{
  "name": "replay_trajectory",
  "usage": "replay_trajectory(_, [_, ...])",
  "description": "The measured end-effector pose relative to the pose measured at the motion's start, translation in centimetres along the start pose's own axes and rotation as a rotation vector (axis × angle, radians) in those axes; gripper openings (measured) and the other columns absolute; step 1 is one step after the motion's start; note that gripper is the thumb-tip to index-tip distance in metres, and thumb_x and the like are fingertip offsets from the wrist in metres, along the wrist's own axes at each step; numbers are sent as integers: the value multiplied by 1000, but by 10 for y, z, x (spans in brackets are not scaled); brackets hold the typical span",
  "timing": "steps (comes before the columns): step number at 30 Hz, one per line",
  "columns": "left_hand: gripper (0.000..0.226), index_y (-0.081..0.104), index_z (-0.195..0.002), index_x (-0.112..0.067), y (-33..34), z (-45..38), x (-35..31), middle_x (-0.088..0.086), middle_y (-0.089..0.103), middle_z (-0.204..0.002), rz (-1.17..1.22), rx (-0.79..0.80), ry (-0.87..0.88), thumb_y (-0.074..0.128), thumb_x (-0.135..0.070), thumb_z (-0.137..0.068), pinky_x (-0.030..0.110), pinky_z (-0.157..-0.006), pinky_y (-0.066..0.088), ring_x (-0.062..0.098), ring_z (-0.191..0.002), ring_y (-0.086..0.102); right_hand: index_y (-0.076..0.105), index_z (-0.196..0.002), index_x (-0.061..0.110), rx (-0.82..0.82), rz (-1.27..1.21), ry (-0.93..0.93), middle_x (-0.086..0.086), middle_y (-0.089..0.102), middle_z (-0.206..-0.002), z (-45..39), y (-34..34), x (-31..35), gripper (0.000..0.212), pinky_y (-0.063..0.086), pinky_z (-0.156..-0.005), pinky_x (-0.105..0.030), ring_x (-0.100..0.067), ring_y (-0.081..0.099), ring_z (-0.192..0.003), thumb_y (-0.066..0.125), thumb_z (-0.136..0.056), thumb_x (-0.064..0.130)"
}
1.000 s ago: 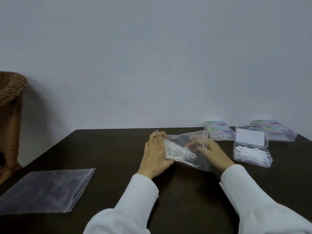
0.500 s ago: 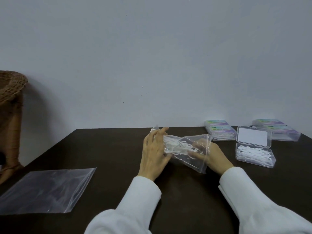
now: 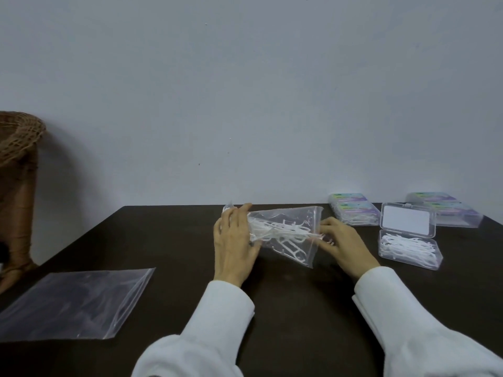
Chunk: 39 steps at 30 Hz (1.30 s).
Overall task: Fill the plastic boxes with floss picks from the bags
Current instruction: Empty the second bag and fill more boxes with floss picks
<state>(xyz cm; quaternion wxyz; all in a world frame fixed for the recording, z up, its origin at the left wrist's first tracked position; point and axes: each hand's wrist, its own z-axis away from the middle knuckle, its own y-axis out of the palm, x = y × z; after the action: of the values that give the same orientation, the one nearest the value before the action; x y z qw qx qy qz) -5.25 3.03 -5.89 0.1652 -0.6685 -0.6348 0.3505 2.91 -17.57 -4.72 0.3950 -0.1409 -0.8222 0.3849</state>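
Note:
A clear zip bag [image 3: 288, 221] with white floss picks [image 3: 277, 232] inside is held above the dark table [image 3: 168, 240]. My left hand [image 3: 234, 240] grips the bag's left end, fingers curled round it. My right hand [image 3: 340, 244] holds the bag's open right end, its fingertips at the mouth next to the picks. To the right stands an open clear plastic box [image 3: 409, 247] with floss picks in it, its lid [image 3: 407, 220] raised.
Several closed, labelled boxes are at the back right: one stack [image 3: 353, 212] by the bag, another [image 3: 446, 210] behind the open box. An empty flat zip bag [image 3: 70, 300] lies at front left. A wicker stand [image 3: 16, 170] is beyond the table's left edge.
The bag has been lifted and stretched sideways between both hands. My right hand has shifted from under the bag to its right-hand mouth.

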Motion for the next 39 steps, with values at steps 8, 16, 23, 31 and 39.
replay_trajectory(8, [69, 38, -136, -17, 0, -2, 11, 2, 48, -133, -36, -38, -164, 73, -26, -78, 36, -108, 27, 20, -129, 32, 70, -88, 21, -27, -14, 58, -1, 63, -90, 2, -9, -12, 7, 35, -67, -8, -5, 50, -77, 64, -85, 24])
replay_trajectory(16, [67, 42, -133, -14, -4, -5, 19, 6, 49, -132, -1, -86, -255, 75, -25, -76, 40, -107, 29, 23, -133, 29, 68, -83, 28, 132, 104, 154, 1, 61, -84, 6, -20, -27, 2, 36, -67, -16, -6, 52, -75, 67, -85, 27])
replay_trajectory(23, [68, 41, -134, -15, -10, -8, 17, 7, 46, -133, 101, -121, -350, 77, -22, -76, 37, -107, 28, 21, -132, 30, 67, -98, 32, 170, 165, 173, 8, 63, -104, 6, -17, -31, 17, 44, -91, -26, -9, 56, -101, 69, -82, 28])
replay_trajectory(31, [70, 40, -134, -18, -9, -8, 5, 5, 44, -134, 175, -92, -336, 77, -25, -76, 35, -108, 28, 18, -132, 28, 45, -129, 30, 170, -114, 60, 15, 55, -119, 4, -2, -8, 53, 35, -98, -21, -1, 48, -114, 68, -82, 35])
replay_trajectory(39, [70, 41, -134, -17, -13, -7, -2, 5, 44, -133, 186, -108, -306, 78, -23, -74, 34, -107, 28, 18, -133, 29, 74, -92, 17, 14, 158, -80, -2, 69, -78, -2, 2, -8, 23, 27, -69, -20, -11, 51, -69, 57, -91, 32])
